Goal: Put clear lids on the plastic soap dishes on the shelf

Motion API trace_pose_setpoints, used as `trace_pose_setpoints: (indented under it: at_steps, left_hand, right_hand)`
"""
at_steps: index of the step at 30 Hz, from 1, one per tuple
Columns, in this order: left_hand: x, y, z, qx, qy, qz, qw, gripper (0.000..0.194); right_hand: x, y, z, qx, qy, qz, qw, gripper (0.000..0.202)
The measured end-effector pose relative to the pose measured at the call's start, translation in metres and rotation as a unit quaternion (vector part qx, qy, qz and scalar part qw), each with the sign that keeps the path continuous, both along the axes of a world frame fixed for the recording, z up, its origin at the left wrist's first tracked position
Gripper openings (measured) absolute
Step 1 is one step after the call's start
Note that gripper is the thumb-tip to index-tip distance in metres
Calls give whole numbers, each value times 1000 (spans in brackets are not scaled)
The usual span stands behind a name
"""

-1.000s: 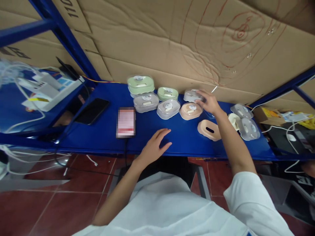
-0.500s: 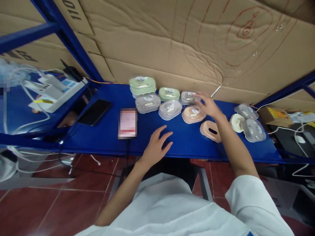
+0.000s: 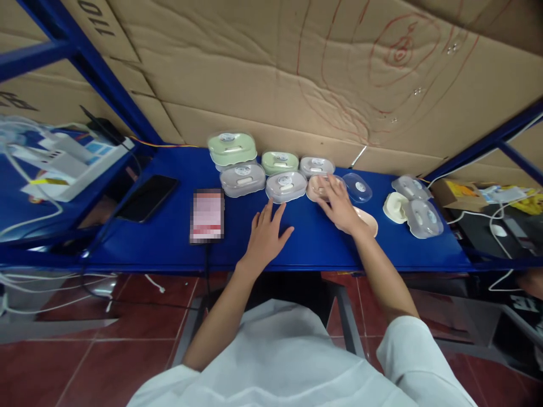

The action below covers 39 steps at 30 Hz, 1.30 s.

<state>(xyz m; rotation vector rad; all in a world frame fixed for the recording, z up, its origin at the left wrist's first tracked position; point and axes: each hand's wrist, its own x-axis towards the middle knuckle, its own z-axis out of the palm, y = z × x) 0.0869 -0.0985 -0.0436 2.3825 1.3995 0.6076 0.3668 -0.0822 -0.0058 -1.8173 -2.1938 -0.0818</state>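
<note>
My right hand (image 3: 338, 208) is open, its spread fingers over a peach lidded plastic box (image 3: 313, 189); whether they touch it I cannot tell. Below the wrist, a loose peach oval part (image 3: 368, 222) is partly hidden. A clear lid (image 3: 358, 188) with a round label lies just right of my fingers. My left hand (image 3: 265, 236) is open and holds nothing, fingertips close to the front edge of a grey lidded box (image 3: 286, 187). Behind stand another grey box (image 3: 317, 166), a small green box (image 3: 280, 163) and a larger green box (image 3: 232, 148). One more grey box (image 3: 242, 179) sits left.
On the blue table (image 3: 305, 243), a phone with a lit screen (image 3: 207, 216) and a dark phone (image 3: 148, 198) lie left. At right are a cream part (image 3: 396, 207) and clear-covered pieces (image 3: 425, 218). A cardboard wall (image 3: 237, 73) closes the back. Part of another person shows far right.
My right hand has come back from the rear grey box to the peach box. The clear lid beside it now shows. My left hand has reached forward slightly, and the view has shifted.
</note>
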Motion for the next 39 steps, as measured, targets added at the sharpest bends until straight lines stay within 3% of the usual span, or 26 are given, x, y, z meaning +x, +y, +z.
trace_pose_setpoints:
  at_steps: [3, 6, 9, 11, 13, 16, 18, 19, 21, 24, 27, 32, 35, 39]
  left_hand:
    - [-8, -18, -2, -1, -43, -17, 999, 66]
    - [-6, -34, -2, -14, -80, -72, 994, 63]
    - [11, -42, 0, -9, -80, -165, 983, 66]
    - [23, -44, 0, 12, -60, -216, 974, 65]
    - [29, -44, 1, 37, -38, -233, 971, 55]
    - [14, -46, 2, 56, -19, -205, 977, 36]
    - [-7, -47, 0, 63, -16, -168, 984, 29]
    - [-17, -48, -1, 70, -17, -149, 986, 26]
    - [-36, -49, -4, 91, -25, -109, 990, 20]
    - [-50, -49, -10, 118, -53, -66, 989, 16]
    - [-47, -47, -11, 120, -96, -59, 986, 20]
    - [-25, -43, -3, 111, -154, -92, 978, 20]
    - [-13, -41, 0, 103, -171, -110, 974, 20]
    - [1, -37, 2, 77, -177, -135, 972, 20]
  right_hand:
    - [14, -38, -2, 68, -2, -91, 994, 59]
    - [18, -91, -16, 55, 2, -170, 984, 51]
    - [5, -126, -24, 0, 70, -80, 994, 52]
    - [2, -130, -21, -14, 128, 7, 992, 54]
    - [15, -120, -16, 19, 140, 9, 990, 52]
    - [61, -96, -13, 99, 53, -182, 977, 55]
    - [90, -84, -18, 75, -10, -330, 941, 64]
    - [100, -82, -22, 50, -30, -378, 924, 68]
    - [107, -85, -31, 16, -49, -412, 910, 67]
    - [87, -109, -41, 37, -50, -373, 926, 49]
    - [49, -143, -47, 74, -23, -314, 946, 36]
    - [-5, -178, -53, 91, 82, -107, 987, 25]
    - [-17, -177, -54, 91, 122, -75, 985, 37]
    - [-17, -166, -50, 93, 168, -72, 979, 80]
